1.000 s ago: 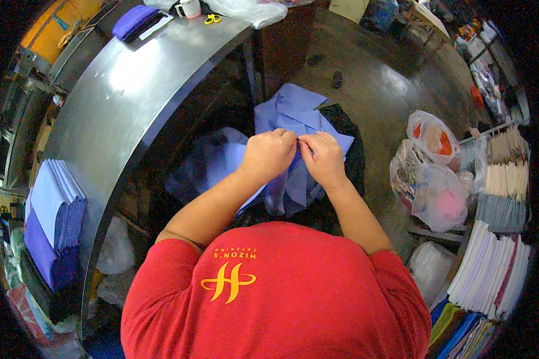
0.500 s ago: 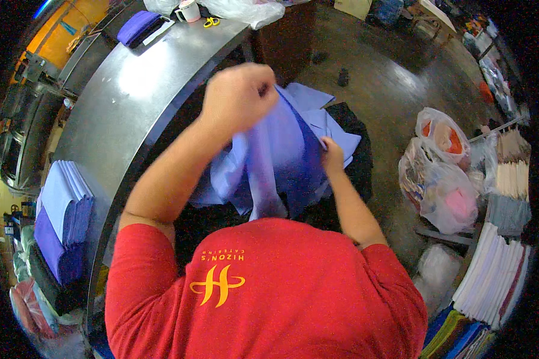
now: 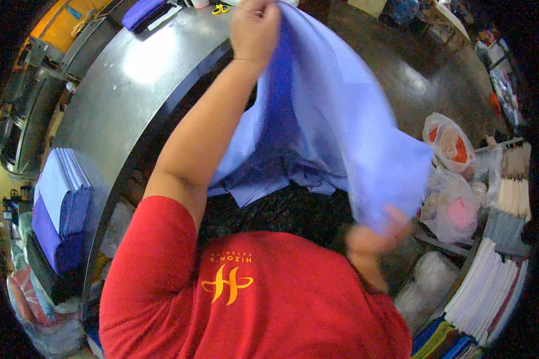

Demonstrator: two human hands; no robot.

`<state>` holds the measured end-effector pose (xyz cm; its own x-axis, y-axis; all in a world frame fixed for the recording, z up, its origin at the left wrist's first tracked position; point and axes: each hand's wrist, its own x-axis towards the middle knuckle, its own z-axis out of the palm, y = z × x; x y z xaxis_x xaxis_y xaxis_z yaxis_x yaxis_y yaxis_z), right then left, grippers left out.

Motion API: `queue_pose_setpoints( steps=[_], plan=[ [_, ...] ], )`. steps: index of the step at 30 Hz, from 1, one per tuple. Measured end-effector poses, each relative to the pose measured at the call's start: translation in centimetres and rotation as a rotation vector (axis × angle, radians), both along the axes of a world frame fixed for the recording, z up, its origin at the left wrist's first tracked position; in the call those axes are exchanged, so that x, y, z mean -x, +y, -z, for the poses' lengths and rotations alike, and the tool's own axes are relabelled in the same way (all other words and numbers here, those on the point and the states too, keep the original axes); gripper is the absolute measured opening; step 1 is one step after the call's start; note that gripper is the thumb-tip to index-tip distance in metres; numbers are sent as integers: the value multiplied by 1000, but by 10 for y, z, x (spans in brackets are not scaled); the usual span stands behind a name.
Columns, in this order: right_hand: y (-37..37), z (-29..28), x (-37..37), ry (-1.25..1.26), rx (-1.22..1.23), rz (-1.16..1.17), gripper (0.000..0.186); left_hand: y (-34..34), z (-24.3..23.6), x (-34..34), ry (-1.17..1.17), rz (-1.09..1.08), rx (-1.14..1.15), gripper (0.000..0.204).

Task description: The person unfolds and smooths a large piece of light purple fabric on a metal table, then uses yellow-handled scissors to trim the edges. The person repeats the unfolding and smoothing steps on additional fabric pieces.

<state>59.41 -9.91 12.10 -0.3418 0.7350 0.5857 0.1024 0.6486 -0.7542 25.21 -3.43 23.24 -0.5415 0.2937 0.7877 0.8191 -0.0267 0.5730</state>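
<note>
A light blue-violet cloth (image 3: 353,113) hangs spread out in front of me in a wide arch. My left hand (image 3: 256,30), raised high near the edge of the metal table, is closed around its upper corner. At the lower right my right hand (image 3: 377,236) is smeared by motion. It touches or overlaps the cloth's lower edge, and its fingers cannot be made out. More blue-violet cloth (image 3: 260,186) lies below, on a shiny black plastic sheet or bag (image 3: 263,212).
The metal table (image 3: 111,99) curves along my left, bearing a folded blue-violet cloth stack (image 3: 66,191), a purple bundle (image 3: 144,15) and yellow scissors (image 3: 220,9). Clear plastic bags (image 3: 449,203) stand to the right, near folded cloths (image 3: 479,287) on a rack.
My left hand has risen, lifting the cloth's corner. The right hand has swung down toward me and outward, and the cloth has opened from a bunch into a broad, billowing sheet.
</note>
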Motion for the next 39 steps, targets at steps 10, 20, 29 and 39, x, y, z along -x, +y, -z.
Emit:
queue_pose_setpoints(
  steps=[10, 20, 29, 39],
  plan=[
    [-28, 4, 143, -251, 230, -539, 20, -139, 61, 3, -404, 154, -64, 13],
    [-37, -58, 216, -90, 0, -728, 23, -219, 71, -45, -192, 193, -20, 16],
    [-89, -27, 256, -10, 189, -901, 16, -281, 64, -34, -254, -27, -110, 7],
    [-127, -65, 312, -47, -56, -1053, 8, -361, 108, -5, -275, -104, -89, 17]
  ],
)
